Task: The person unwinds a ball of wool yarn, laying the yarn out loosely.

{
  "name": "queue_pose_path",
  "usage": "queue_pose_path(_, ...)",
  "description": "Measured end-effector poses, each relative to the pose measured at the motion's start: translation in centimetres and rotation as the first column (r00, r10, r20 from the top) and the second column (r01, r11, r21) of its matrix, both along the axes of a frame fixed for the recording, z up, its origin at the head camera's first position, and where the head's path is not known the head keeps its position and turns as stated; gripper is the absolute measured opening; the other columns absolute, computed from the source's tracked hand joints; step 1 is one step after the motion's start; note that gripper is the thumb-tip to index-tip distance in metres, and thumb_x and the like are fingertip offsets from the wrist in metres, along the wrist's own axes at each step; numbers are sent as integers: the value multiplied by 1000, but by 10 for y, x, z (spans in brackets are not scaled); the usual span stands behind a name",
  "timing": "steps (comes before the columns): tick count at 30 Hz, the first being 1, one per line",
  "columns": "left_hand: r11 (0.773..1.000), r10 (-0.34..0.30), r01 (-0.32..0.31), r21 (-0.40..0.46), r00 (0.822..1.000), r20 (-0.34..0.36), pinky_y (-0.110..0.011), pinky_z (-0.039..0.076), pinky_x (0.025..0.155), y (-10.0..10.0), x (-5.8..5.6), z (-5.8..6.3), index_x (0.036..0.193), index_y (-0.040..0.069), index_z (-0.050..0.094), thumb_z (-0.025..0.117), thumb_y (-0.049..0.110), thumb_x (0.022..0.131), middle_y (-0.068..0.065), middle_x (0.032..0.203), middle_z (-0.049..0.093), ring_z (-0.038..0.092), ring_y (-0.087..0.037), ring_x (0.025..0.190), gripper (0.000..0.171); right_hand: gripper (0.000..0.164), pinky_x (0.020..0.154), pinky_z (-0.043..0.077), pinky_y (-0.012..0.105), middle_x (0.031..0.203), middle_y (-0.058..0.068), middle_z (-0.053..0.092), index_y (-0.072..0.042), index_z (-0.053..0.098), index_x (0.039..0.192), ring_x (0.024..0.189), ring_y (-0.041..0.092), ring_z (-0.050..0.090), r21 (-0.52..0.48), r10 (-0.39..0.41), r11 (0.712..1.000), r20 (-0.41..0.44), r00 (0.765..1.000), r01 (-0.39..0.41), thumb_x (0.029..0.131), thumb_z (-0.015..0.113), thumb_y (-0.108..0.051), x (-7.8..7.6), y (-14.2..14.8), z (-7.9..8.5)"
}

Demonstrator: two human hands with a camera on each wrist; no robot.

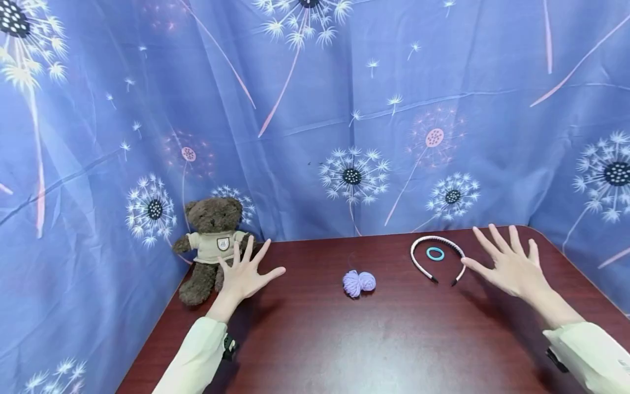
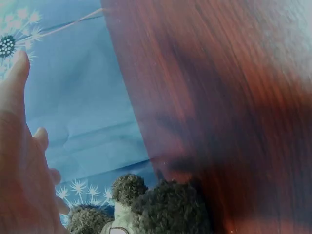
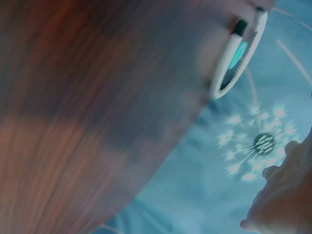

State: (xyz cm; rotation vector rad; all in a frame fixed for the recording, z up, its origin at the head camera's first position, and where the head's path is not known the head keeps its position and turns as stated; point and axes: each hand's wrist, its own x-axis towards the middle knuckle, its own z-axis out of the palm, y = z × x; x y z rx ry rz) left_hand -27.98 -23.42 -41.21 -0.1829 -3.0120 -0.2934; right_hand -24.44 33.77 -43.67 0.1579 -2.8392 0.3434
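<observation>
Fingers spread wide, my left hand [image 1: 243, 278] is held above the table in front of a brown teddy bear [image 1: 199, 282] in a light shirt. Part of the bear's furry body [image 2: 170, 209] shows at the bottom of the left wrist view. My right hand [image 1: 514, 268], also spread and holding nothing, is just right of a white headband [image 1: 420, 266]. Inside the headband's curve lies a small turquoise ring [image 1: 435, 254], perhaps a hair tie. Between the hands, a small bundle of lilac yarn [image 1: 352, 283] rests on the table.
The dark red-brown wooden table [image 1: 315, 339] has a glossy top. A blue curtain [image 1: 295, 186] with dandelion prints hangs behind it and along both sides, close to the table's edges. The bear sits at the table's back left corner.
</observation>
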Motion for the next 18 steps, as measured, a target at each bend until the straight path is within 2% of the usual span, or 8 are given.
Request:
queue_pose_path(4, 1000, 4, -4, 11, 1000, -3, -84, -1, 104, 5, 3, 0, 154, 42, 13, 50, 77, 82, -7, 166, 1, -5, -44, 151, 88, 84, 109, -6, 76, 162, 20, 13, -31, 8, 157, 148, 50, -8, -9, 34, 999, -24, 999, -34, 91, 49, -64, 3, -21, 5)
queue_pose_path(12, 999, -25, 26, 44, 999, -27, -82, 0, 108, 32, 13, -9, 154, 43, 13, 51, 77, 82, -6, 166, 3, 0, -44, 151, 88, 82, 111, 5, 74, 159, 18, 27, -29, 19, 156, 150, 45, 5, -39, 103, 993, -117, 988, -109, 89, 55, -60, 8, -64, 7)
queue_pose_path(18, 993, -74, 83, 85, 992, -105, -78, 6, 111, 56, 20, -19, 154, 36, 23, 56, 73, 81, -9, 165, 10, 6, -43, 151, 88, 80, 111, 16, 69, 155, 18, 36, -20, 34, 152, 148, 45, 17, -76, 159, 982, -162, 974, -173, 87, 60, -57, 9, -100, 4)
